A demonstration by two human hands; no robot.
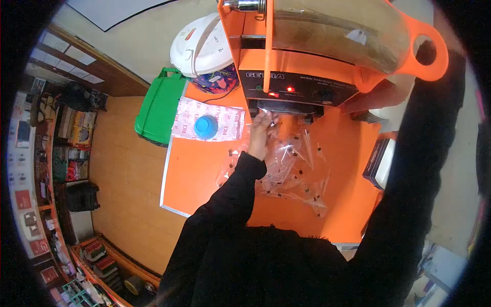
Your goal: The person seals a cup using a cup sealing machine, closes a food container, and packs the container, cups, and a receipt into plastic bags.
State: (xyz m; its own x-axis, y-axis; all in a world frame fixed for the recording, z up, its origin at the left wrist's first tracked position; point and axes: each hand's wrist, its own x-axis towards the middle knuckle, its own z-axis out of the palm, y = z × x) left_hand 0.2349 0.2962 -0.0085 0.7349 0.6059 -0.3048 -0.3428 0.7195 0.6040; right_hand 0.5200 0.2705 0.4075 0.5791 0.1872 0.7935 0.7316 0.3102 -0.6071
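My left hand (260, 135) reaches to the front of an orange sealing machine (296, 61) marked GETRA. Its fingers are curled closed on clear plastic film (286, 158) dotted with small dark marks. Loose folds of that film lie on the orange table below the hand. Red lights glow on the machine's black panel (302, 87). My right arm, in a black sleeve (424, 138), stretches up along the right, beside the machine's orange ring-ended lever (427, 51). The right hand itself does not show.
A blue round-topped object (206, 127) stands on paper printed RICE (225, 115), left on the orange table (186, 174). Behind it are a white-lidded rice cooker (204, 46) and a green container (161, 107). A black-and-white box (381, 161) sits at right. Shelves (76, 163) line the far left.
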